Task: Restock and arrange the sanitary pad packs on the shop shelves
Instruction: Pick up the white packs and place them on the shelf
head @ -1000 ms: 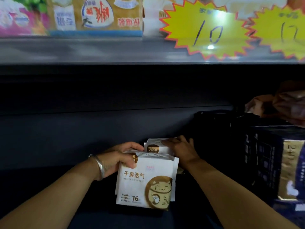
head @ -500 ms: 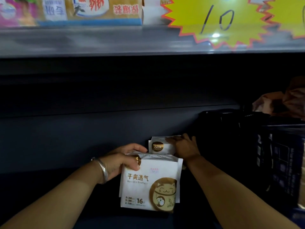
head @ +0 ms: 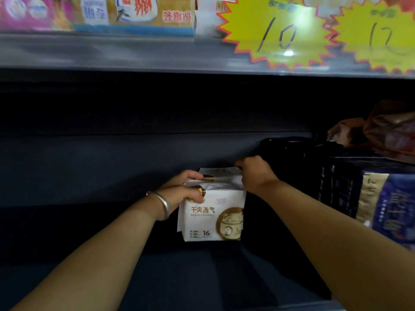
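Only one view, from a camera worn on the head. Looks forward and slightly down into a dark shelf bay (head: 112, 167), from close range, with both forearms entering from the bottom edge. Left hand (head: 184, 191) and right hand (head: 256, 173) sit near the centre, well within reach of the lens. Above the hands, the edge of the upper shelf (head: 134, 55) fills the top of the frame, blurred. No second view to share any area with.
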